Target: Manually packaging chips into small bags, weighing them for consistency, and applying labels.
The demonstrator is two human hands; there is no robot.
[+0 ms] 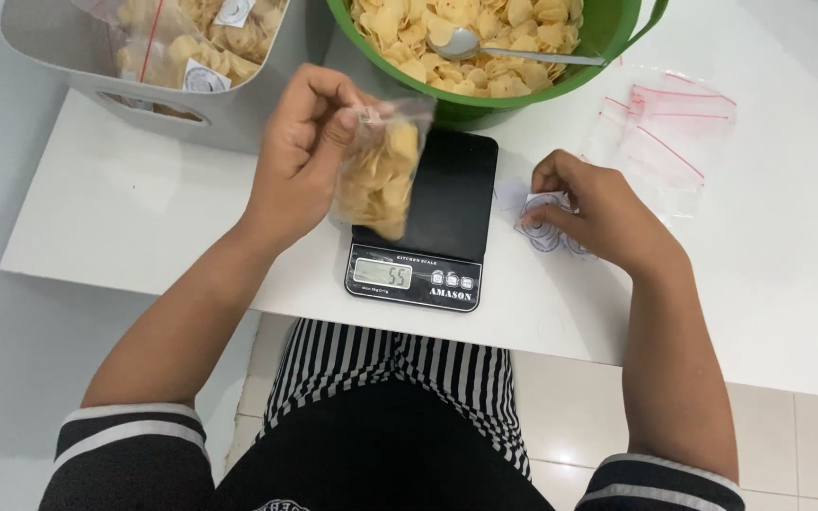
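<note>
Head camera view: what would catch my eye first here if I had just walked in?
Most likely the left hand, pinching the top of a small clear bag of pale yellow chips above a black kitchen scale at the middle of the white table. Behind it a big green tub brims with the same chips, a metal spoon lying on top. The right hand rests on round paper stickers beside the scale.

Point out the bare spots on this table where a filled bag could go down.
Bare table lies left of the black scale, in front of the grey bin; another bare stretch runs along the near right edge. Crowded: round labels under the right hand, empty bags beside the green bowl.
</note>
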